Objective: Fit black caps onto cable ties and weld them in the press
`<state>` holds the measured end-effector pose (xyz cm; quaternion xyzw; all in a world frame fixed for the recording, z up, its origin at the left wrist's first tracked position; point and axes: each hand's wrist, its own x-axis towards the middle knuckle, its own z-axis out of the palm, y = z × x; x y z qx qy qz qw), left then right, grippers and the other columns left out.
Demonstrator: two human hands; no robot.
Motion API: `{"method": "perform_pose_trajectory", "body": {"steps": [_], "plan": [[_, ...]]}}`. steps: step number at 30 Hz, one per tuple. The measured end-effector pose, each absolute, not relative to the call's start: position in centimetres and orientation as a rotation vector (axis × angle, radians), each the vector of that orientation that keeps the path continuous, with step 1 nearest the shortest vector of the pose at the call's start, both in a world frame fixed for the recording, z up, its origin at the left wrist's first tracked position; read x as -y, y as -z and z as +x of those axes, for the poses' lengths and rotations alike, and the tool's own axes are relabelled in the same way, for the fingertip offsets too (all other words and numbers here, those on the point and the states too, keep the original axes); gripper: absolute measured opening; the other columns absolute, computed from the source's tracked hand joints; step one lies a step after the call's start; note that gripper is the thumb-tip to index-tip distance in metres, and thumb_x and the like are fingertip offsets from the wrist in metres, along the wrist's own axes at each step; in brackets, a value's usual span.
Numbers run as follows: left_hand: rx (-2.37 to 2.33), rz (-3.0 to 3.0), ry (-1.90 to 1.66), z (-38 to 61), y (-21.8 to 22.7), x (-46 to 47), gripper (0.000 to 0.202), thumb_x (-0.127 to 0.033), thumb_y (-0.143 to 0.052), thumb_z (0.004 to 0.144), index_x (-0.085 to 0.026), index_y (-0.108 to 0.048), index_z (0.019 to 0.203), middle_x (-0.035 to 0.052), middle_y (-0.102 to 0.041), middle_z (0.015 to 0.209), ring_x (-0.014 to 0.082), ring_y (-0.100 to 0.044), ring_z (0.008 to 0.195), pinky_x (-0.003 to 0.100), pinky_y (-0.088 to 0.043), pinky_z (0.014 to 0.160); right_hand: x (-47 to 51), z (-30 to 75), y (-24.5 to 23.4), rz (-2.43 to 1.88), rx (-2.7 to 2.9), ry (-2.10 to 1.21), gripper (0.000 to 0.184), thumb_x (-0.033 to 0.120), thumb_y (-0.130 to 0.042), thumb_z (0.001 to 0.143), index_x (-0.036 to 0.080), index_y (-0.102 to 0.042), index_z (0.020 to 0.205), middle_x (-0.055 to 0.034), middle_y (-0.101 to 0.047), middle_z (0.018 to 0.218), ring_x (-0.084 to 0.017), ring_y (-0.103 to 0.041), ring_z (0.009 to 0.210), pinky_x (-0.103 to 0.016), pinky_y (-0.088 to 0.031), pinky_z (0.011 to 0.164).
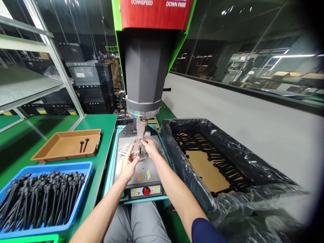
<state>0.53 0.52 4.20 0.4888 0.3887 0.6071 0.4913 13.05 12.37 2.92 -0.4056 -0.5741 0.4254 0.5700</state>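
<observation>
In the head view, a small metal fixture [140, 151] stands on the machine's grey base plate [124, 177], right under the welding horn [141, 128]. My left hand [128, 165] is at the fixture's left side, thumb and fingers apart, with nothing visible between them. From the right, my right hand [150, 147] reaches to the top of the fixture. Its fingertips are pinched together just below the horn; whatever they grip is too small to make out.
A blue tray [87, 168] full of black ribbed plastic parts [48, 195] stands left. Behind it, a brown tray [60, 136] holds two black parts [86, 144]. At right, a plastic-lined bin [202, 126] contains cardboard and black parts. A red button [146, 191] sits on the machine's front.
</observation>
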Motion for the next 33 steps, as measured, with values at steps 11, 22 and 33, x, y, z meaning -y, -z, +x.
{"method": "perform_pose_trajectory", "body": {"steps": [11, 22, 33], "plan": [[-1.031, 1.303, -1.407, 1.0, -3.7, 0.5, 0.065, -0.033, -0.063, 0.082, -0.033, -0.036, 0.142, 0.0082, -0.034, 0.151, 0.0239, -0.053, 0.120, 0.037, -0.046, 0.093, -13.4, 15.4, -2.3, -1.006, 1.312, -0.896, 0.030, 0.039, -0.056, 0.080, 0.019, -0.072, 0.097, -0.0073, -0.068, 0.110, -0.025, -0.060, 0.104, -0.039, -0.044, 0.094], [-1.116, 1.369, -1.330, 2.6, -1.3, 2.7, 0.065, -0.032, -0.058, 0.083, -0.032, -0.034, 0.143, 0.0078, -0.033, 0.151, 0.0246, -0.048, 0.124, 0.036, -0.047, 0.088, -13.0, 20.8, 0.2, -1.259, 1.426, -0.710, 0.011, 0.022, -0.065, 0.070, 0.023, -0.074, 0.076, -0.0072, -0.063, 0.117, -0.026, -0.054, 0.114, -0.043, -0.035, 0.102], [-1.132, 1.328, -1.386, 2.3, -1.2, 3.0, 0.068, -0.031, -0.059, 0.081, -0.036, -0.032, 0.144, 0.0068, -0.037, 0.148, 0.0269, -0.047, 0.125, 0.039, -0.049, 0.088, -11.5, 20.4, 1.8, -1.294, 1.462, -0.823, 0.013, 0.021, -0.066, 0.070, 0.024, -0.075, 0.079, -0.0069, -0.065, 0.116, -0.025, -0.057, 0.111, -0.041, -0.043, 0.095]]}}
